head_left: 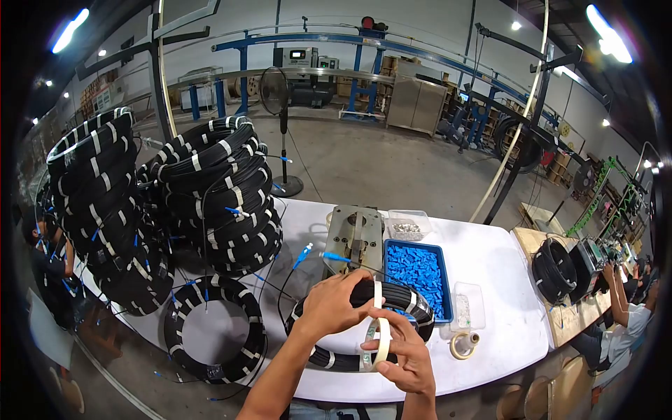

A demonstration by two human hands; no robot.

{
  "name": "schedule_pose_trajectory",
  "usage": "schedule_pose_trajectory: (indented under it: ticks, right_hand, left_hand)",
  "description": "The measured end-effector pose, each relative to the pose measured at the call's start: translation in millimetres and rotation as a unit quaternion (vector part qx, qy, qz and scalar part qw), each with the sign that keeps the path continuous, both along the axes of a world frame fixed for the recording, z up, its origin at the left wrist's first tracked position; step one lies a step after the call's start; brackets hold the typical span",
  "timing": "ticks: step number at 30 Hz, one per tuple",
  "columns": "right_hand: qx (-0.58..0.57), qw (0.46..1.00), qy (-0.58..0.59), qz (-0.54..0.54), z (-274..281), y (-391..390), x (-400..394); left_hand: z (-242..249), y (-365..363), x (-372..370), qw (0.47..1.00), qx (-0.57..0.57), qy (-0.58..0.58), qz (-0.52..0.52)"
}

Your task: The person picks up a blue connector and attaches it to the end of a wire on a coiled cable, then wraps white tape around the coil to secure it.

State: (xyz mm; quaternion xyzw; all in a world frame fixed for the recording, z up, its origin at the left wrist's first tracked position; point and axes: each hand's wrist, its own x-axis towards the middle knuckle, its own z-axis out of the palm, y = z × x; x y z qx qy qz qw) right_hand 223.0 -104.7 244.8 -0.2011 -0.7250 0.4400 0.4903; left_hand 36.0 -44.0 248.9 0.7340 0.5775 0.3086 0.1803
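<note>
A coil of black cable (411, 299) lies on the white table in front of me. My left hand (334, 302) closes on the coil's far side, its fingertips beside a pale tape strip that runs over the cable. In my right hand (402, 353) is a roll of masking tape (382, 344), held upright at the coil's near side, with the strip leading up from it. Blue connectors (336, 257) on cable ends stick out beyond my left hand. Part of the coil is hidden behind both hands.
Tall stacks of taped coils (227, 203) stand at the left, with a single coil (175, 329) before them. A metal press (343, 234), a blue tray (446, 308) of blue connector pieces, clear boxes (476, 297) and another tape roll (462, 346) surround the work. People sit farther off.
</note>
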Motion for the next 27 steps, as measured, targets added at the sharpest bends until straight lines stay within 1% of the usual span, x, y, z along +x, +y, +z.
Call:
schedule_pose_trajectory:
  ticks: [1, 3, 5, 7, 10, 13, 14, 17, 21, 23, 24, 26, 27]
  right_hand:
    - [-0.002, 1.000, 0.001, -0.002, 0, -2, -1]
    - [-0.017, 0.998, 0.047, -0.031, 0, -7, -2]
    - [-0.029, 0.996, 0.067, -0.042, -1, -9, -5]
    - [-0.058, 0.990, 0.127, -0.029, -5, -11, -7]
    - [-0.027, 0.992, 0.121, -0.029, -10, -16, -10]
    - [-0.045, 0.990, 0.132, -0.029, -22, -23, -12]
    - [-0.055, 0.988, 0.140, -0.033, -24, -25, -15]
    - [-0.067, 0.986, 0.148, -0.042, -33, -31, -20]
    - [-0.094, 0.981, 0.159, -0.050, -38, -33, -20]
    - [-0.104, 0.981, 0.155, -0.054, -39, -32, -20]
    - [-0.106, 0.981, 0.156, -0.052, -42, -33, -21]
    - [-0.110, 0.980, 0.156, -0.049, -49, -33, -24]
    - [-0.106, 0.978, 0.170, -0.051, -53, -33, -26]
  left_hand:
    - [3, 0, 0, 1.000, -0.010, -0.009, 0.001]
    - [1, -1, 1, 1.000, -0.025, -0.018, -0.002]
    - [-1, -1, 0, 1.000, -0.007, 0.001, -0.008]
    - [-5, -1, -1, 1.000, -0.003, 0.012, -0.007]
    - [-1, 0, -6, 0.998, 0.000, 0.048, -0.048]
    - [-6, 4, -9, 0.997, -0.013, 0.037, -0.061]
    - [-11, 6, -13, 0.996, 0.010, 0.042, -0.084]
    - [-12, 3, -11, 0.995, 0.031, 0.058, -0.071]
    - [-13, 6, -11, 0.996, 0.022, 0.057, -0.058]
    - [-5, 8, -11, 0.996, -0.034, 0.034, -0.070]
    - [-6, 8, -11, 0.996, -0.035, 0.033, -0.069]
    - [-10, 8, -12, 0.997, -0.001, 0.040, -0.063]
    - [-11, 9, -12, 0.997, -0.003, 0.039, -0.062]
